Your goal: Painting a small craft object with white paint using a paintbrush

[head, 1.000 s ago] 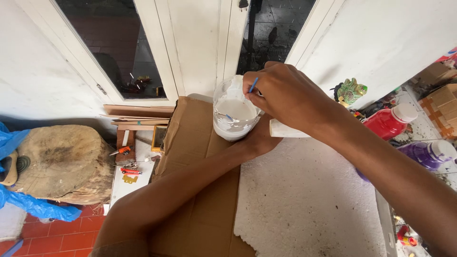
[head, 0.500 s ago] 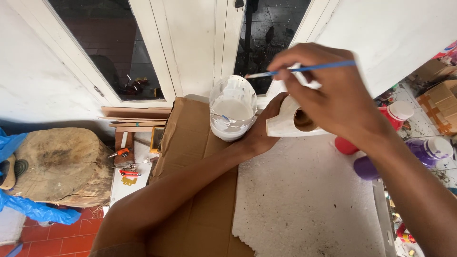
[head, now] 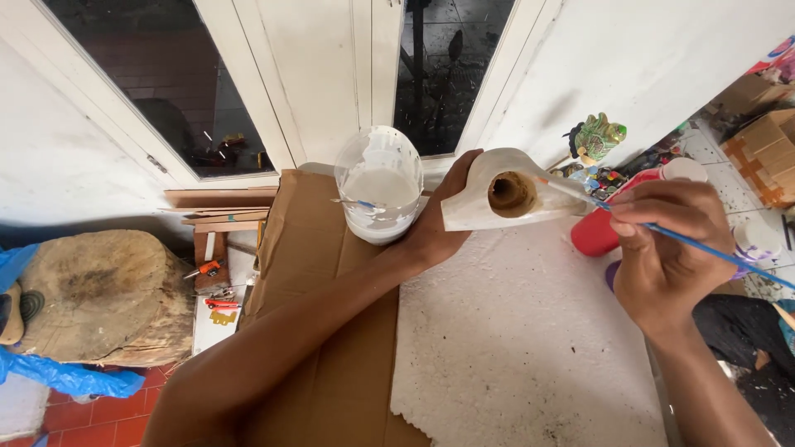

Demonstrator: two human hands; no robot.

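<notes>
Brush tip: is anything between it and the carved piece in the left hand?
Nothing visible. The brush, held in the right hand, already has its tip at the edge of the white carved piece, beside its brown hole. The left hand holds the piece from behind; the paint tub stands to the side.

Packages in view:

- Cardboard boxes: brown, rectangular, stacked at the 3 o'clock edge, against the white wall.
- Red bottle: cylindrical, white cap, lying at 3 o'clock, just beside the purple container.
- Purple container: white lid, mostly hidden behind a hand.

No labels, signs or screens can be made out.
</notes>
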